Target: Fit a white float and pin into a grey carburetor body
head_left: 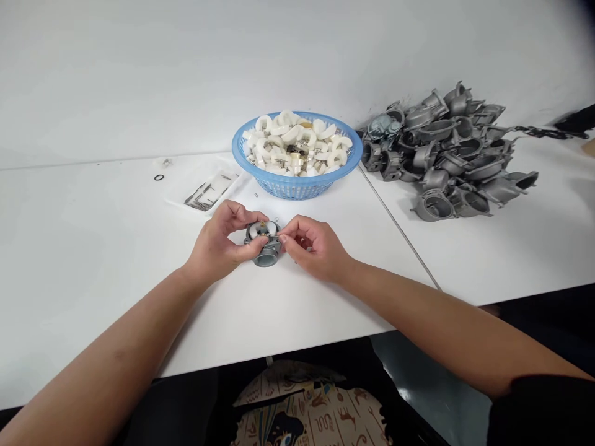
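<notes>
A grey metal housing (266, 256) with a round opening at its front stands on the white table in front of me. Inside its upper part sits a white curved plastic piece (255, 230), with small brass-coloured parts near it. My left hand (223, 241) grips the housing from the left, thumb across its top and fingers behind it. At the housing's right edge, my right hand (313, 246) pinches with thumb and forefinger what looks like a thin metal pin, too small to make out fully.
Behind my hands is a blue basket (294, 188) heaped with white plastic pieces. Grey metal housings (434, 203) are piled at the right. Left of the basket lie a clear tray (218, 193) with thin metal pins and a black ring (158, 178). A seam crosses the table.
</notes>
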Demonstrator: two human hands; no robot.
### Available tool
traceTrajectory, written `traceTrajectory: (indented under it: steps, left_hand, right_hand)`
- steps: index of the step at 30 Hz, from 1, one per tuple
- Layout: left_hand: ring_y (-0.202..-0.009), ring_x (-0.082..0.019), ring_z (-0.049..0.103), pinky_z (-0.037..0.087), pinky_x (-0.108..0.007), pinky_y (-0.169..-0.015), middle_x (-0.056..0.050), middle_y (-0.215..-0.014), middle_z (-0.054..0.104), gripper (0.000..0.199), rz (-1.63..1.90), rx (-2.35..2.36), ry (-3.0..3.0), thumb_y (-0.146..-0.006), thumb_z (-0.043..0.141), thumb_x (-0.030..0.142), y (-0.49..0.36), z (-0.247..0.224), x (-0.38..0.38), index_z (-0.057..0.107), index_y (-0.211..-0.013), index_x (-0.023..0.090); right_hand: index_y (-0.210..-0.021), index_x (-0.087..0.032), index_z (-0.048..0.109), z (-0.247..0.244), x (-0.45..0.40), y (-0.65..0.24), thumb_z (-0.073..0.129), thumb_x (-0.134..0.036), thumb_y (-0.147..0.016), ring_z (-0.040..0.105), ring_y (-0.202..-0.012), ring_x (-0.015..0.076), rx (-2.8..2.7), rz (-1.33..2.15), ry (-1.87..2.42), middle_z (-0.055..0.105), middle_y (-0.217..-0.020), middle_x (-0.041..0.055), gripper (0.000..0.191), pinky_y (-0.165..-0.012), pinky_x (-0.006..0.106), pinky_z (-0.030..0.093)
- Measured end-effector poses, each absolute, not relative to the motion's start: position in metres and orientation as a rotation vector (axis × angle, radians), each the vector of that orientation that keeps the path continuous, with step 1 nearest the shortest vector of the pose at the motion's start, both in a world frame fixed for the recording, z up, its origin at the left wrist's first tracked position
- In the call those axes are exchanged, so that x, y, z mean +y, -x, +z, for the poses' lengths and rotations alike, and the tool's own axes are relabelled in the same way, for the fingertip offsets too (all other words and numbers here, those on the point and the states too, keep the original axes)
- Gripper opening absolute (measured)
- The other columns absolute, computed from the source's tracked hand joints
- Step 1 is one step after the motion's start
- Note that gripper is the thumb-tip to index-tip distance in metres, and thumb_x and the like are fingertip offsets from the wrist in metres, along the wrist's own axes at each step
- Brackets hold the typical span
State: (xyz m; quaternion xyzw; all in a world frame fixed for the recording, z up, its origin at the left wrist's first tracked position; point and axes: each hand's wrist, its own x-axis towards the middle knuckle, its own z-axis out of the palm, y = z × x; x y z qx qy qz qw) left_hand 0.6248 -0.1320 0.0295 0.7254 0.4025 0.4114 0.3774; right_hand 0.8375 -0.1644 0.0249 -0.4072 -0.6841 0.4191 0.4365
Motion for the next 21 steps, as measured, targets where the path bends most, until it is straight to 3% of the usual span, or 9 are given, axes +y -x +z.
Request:
traceTrajectory:
  steps: [5,8,11,14,17,21]
  left_hand:
    - [-0.119,-0.028,0.065,0.054,-0.047,-0.099,-0.010,-0.116,0.073,0.026,0.890,0.988,-1.986,-0.083,0.071,0.033,-0.622,0.038,-0.133,0.055,-0.101,0.024]
    - [-0.129,-0.029,0.058,0.049,-0.045,-0.108,-0.009,-0.135,0.064,0.046,0.764,0.976,-2.170,-0.083,0.071,0.036,-0.618,0.048,-0.134,0.058,-0.126,0.026]
    - [-0.136,-0.032,0.049,0.045,-0.047,-0.112,-0.007,-0.138,0.063,0.051,0.644,1.006,-2.400,-0.084,0.069,0.041,-0.615,0.058,-0.134,0.060,-0.132,0.027]
    - [-0.125,-0.033,0.057,0.049,-0.048,-0.105,-0.007,-0.123,0.071,0.045,0.603,1.047,-2.548,-0.083,0.069,0.047,-0.609,0.067,-0.136,0.067,-0.124,0.027]
    - [-0.096,-0.028,0.068,0.055,-0.040,-0.085,-0.004,-0.103,0.075,0.041,0.564,1.104,-2.583,-0.084,0.067,0.050,-0.602,0.072,-0.138,0.069,-0.119,0.029]
    - [-0.079,-0.024,0.068,0.052,-0.034,-0.074,-0.003,-0.092,0.074,0.040,0.486,1.132,-2.648,-0.088,0.060,0.054,-0.599,0.073,-0.141,0.069,-0.119,0.030]
  right_hand:
    - [-0.089,-0.019,0.060,0.028,-0.166,-0.842,0.056,-0.028,-0.093,0.060,-0.070,0.0116,-1.828,1.030,0.988,0.067,-0.082,0.0012,0.011,-0.054,0.021,0.042]
    - [-0.090,-0.019,0.059,0.030,-0.167,-0.844,0.054,-0.024,-0.093,0.058,-0.069,0.0105,-1.917,0.914,0.983,0.065,-0.080,-0.0003,0.008,-0.054,0.020,0.041]
    - [-0.090,-0.019,0.054,0.029,-0.168,-0.843,0.052,-0.020,-0.091,0.054,-0.066,0.0088,-1.988,0.810,0.958,0.061,-0.077,-0.0019,0.003,-0.057,0.020,0.041]
    - [-0.091,-0.019,0.053,0.027,-0.169,-0.841,0.052,-0.018,-0.090,0.051,-0.061,0.0073,-2.053,0.741,0.984,0.061,-0.078,-0.0029,0.002,-0.055,0.020,0.039]
    - [-0.096,-0.019,0.052,0.024,-0.171,-0.839,0.051,-0.020,-0.093,0.047,-0.054,0.0057,-2.085,0.698,1.011,0.062,-0.076,-0.0043,0.004,-0.053,0.020,0.035]
    - [-0.097,-0.019,0.051,0.024,-0.175,-0.834,0.048,-0.022,-0.095,0.038,-0.047,0.0052,-2.117,0.613,1.019,0.056,-0.066,-0.0068,0.004,-0.050,0.021,0.031]
